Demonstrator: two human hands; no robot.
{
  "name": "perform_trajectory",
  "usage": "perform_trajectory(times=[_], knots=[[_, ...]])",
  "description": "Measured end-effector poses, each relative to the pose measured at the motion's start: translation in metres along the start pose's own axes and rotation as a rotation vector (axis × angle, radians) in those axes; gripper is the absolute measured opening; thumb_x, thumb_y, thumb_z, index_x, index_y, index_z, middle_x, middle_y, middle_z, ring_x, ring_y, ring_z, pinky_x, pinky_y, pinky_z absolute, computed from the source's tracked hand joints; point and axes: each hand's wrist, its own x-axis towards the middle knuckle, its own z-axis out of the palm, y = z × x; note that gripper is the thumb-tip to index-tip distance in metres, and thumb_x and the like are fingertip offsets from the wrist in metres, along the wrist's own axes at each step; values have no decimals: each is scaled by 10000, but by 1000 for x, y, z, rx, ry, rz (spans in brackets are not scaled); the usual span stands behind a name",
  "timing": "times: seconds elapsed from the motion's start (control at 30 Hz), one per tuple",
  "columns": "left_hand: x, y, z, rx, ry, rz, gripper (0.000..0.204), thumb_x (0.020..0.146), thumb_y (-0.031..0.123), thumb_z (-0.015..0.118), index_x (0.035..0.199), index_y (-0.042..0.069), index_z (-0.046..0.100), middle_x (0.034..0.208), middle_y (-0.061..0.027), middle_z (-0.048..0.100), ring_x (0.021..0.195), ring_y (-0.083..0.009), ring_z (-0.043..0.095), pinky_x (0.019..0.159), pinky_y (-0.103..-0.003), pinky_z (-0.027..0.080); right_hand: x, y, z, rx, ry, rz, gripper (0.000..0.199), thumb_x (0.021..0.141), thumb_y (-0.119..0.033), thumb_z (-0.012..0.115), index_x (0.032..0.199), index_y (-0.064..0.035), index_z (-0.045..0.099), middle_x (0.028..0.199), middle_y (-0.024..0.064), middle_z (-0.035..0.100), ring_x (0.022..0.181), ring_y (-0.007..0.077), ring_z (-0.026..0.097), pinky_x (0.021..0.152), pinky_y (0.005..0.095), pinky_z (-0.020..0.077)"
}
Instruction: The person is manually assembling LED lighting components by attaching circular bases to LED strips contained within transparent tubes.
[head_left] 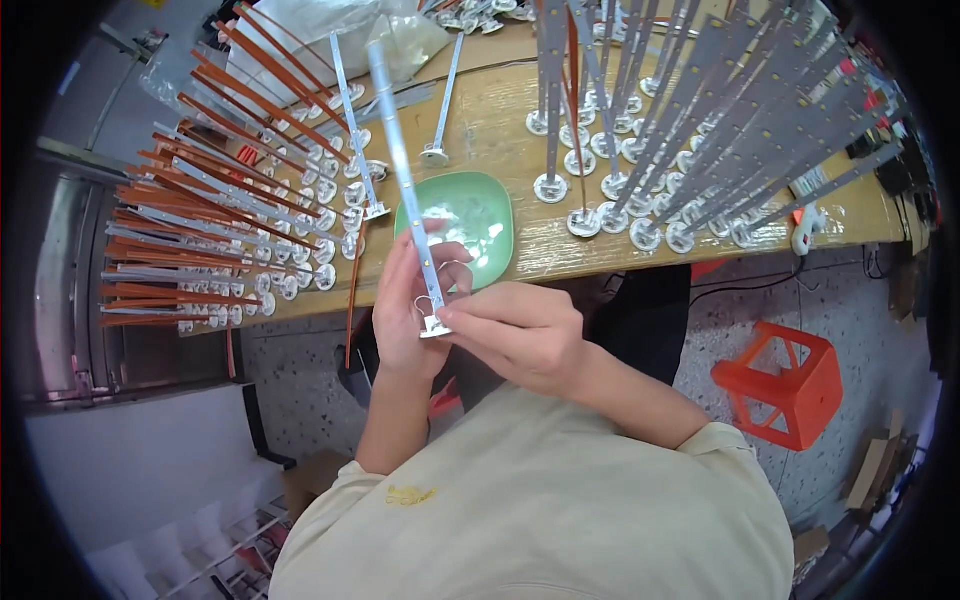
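Note:
A long narrow LED strip [401,160] stands upright over the table's near edge, leaning slightly away to the left. At its lower end is a white round end cap [434,328] with a thin wire looped beside it. My left hand [398,325] is closed round the lower part of the strip, fingers curled behind it. The thumb and forefinger of my right hand [535,335] pinch at the end cap; the exact contact is partly covered by the fingertips. Just beyond my hands lies a shallow green dish [490,195], its contents hard to make out.
Many capped strips, orange-backed [200,215] at left and grey [690,130] at right, stand in rows on the brown-covered table [490,110]. Two lie apart near the dish. A plastic bag [390,40] rests at the back. An orange stool [800,390] stands on the floor at right.

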Motion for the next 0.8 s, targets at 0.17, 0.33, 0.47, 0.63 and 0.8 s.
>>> perform_trajectory(times=[0.17, 0.33, 0.47, 0.63, 0.8], knots=[[-27, -12, 0, 442, -52, 292, 721, 1000, 116, 478, 1569, 64, 38, 1253, -287, 599, 1079, -281, 649, 978, -369, 483, 14, 12, -3, 4, 40, -3, 266, 722, 20, 786, 982, 24, 727, 912, 125, 718, 794, 265, 718, 657, 323, 579], [-34, -8, -22, 833, -203, 498, 477, 835, -48, 683, 1298, -84, 571, 1194, -206, 664, 1032, -224, 668, 923, -306, 508, 13, 10, -9, 35, -48, 99, 213, 733, 40, 767, 942, 20, 733, 884, 117, 716, 736, 248, 705, 637, 311, 565], [-31, 8, -29, 1146, -166, 603, 310, 748, -75, 715, 1058, -61, 709, 927, -176, 731, 823, -235, 718, 734, -287, 543, 16, 14, -17, 22, -84, 209, 140, 780, -1, 751, 916, 22, 729, 807, 121, 697, 648, 224, 670, 568, 315, 523], [-37, 12, -32, 1043, -88, 592, 257, 722, -114, 693, 968, -50, 728, 771, -144, 698, 641, -209, 657, 610, -269, 505, 31, 56, -8, -307, -387, 358, 126, 794, -98, 742, 878, -11, 705, 821, 148, 675, 725, 339, 653, 658, 410, 523], [-45, 16, -35, 1110, -207, 567, 253, 781, -131, 616, 1015, -80, 698, 909, -238, 716, 738, -242, 706, 680, -307, 569, 45, 82, 25, -482, -731, 405, 204, 758, -199, 763, 831, -16, 710, 837, 181, 672, 786, 390, 654, 737, 475, 531]])
